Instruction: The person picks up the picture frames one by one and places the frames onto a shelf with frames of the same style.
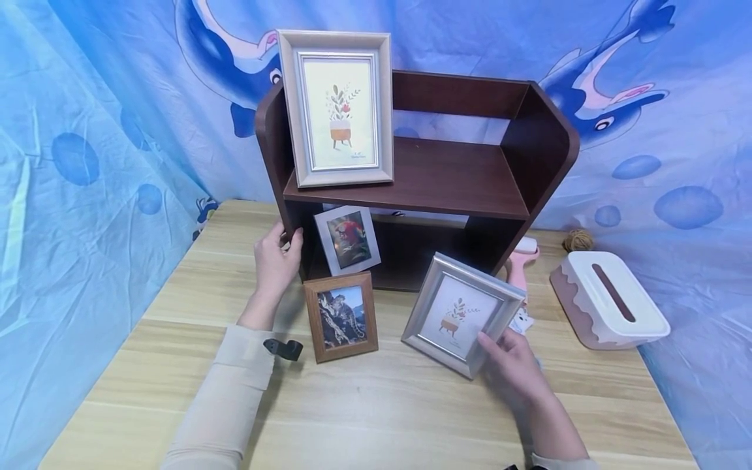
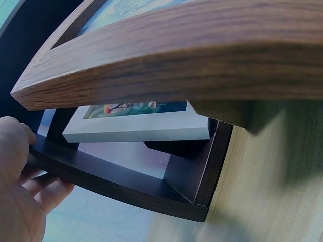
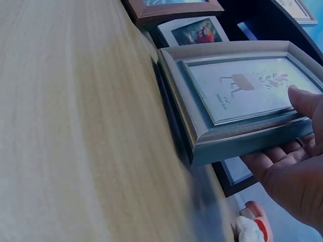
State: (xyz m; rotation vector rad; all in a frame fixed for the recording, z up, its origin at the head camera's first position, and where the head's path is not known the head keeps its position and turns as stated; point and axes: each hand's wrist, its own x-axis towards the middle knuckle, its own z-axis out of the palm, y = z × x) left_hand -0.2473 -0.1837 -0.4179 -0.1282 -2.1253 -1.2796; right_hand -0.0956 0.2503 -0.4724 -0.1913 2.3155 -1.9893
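A silver picture frame [image 1: 464,314] with a potted-plant print is tilted above the table, in front of the dark brown shelf [image 1: 458,173]. My right hand [image 1: 517,362] grips its right edge, thumb on the front and fingers behind, as the right wrist view shows. At the shelf's left side panel, my left hand [image 1: 279,258] holds the front edge, with the thumb on one face and fingers on the other. A white frame [image 1: 348,240] with a parrot picture leans in the lower compartment. Before it stands a brown wooden frame [image 1: 342,317] on the table.
A large cream frame [image 1: 346,176] stands upright on the shelf's upper left. Right of the shelf are a pink-handled roller [image 1: 517,264], a ball of twine [image 1: 578,240] and a white-topped tissue box [image 1: 611,297]. A blue dolphin-print curtain [image 1: 664,196] hangs behind the wooden table [image 1: 364,418].
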